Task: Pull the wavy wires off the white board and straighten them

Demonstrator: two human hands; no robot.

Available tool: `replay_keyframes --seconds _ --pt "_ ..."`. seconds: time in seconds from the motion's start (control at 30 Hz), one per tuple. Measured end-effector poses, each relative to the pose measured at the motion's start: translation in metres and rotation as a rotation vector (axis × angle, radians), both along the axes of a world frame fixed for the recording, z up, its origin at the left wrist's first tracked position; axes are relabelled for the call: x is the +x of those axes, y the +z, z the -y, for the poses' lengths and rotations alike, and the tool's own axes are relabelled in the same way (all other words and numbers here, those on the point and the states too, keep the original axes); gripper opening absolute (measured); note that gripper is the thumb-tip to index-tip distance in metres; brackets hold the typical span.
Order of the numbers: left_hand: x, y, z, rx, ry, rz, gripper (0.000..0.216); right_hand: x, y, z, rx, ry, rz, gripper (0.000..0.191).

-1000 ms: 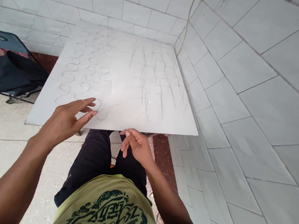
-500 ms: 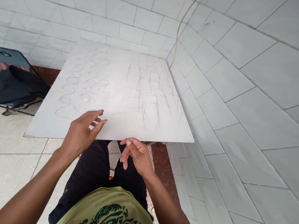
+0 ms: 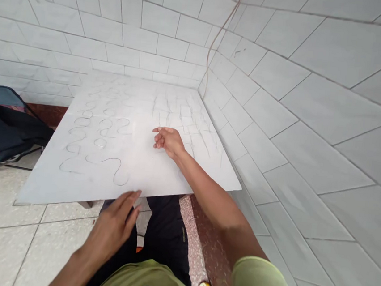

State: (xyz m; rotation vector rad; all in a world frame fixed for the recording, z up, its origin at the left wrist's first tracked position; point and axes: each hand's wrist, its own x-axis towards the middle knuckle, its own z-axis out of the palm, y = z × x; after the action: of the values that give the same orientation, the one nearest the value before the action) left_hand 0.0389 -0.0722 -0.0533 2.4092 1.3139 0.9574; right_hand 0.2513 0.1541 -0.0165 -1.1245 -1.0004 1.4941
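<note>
A large white board lies flat in front of me, marked with wavy pencil curves on its left half and straight scratchy lines on its right. My right hand reaches out over the middle of the board, fingers loosely curled with the tips pinched together; what they hold, if anything, is too small to see. My left hand hovers just below the board's near edge, fingers stretched out together, holding nothing.
White tiled walls close in behind and to the right of the board. A dark folding cot with black cloth stands at the left on the pale floor tiles. A thin cord hangs down the corner.
My right hand has gone from the near edge forward onto the middle of the board. My left hand has drawn back off the board to below its near edge. The view has tilted up.
</note>
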Motion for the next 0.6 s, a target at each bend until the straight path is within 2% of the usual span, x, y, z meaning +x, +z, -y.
replay_keyframes --seconds 0.13,0.3,0.43,0.6 --pt "-0.003 -0.035 0.026 -0.122 -0.024 -0.033 0.04 -0.012 -0.004 -0.069 -0.084 -0.049 0.035 0.022" --pt "-0.023 -0.058 0.039 -0.142 0.012 -0.034 0.042 -0.022 -0.009 -0.123 -0.17 -0.096 0.127 0.018" --pt "-0.036 -0.073 0.042 -0.117 0.067 -0.058 0.04 -0.022 -0.011 -0.145 -0.232 -0.074 0.241 0.04" --pt "-0.04 -0.079 0.043 -0.158 0.063 -0.072 0.041 -0.016 -0.01 -0.144 -0.24 -0.05 0.421 0.027"
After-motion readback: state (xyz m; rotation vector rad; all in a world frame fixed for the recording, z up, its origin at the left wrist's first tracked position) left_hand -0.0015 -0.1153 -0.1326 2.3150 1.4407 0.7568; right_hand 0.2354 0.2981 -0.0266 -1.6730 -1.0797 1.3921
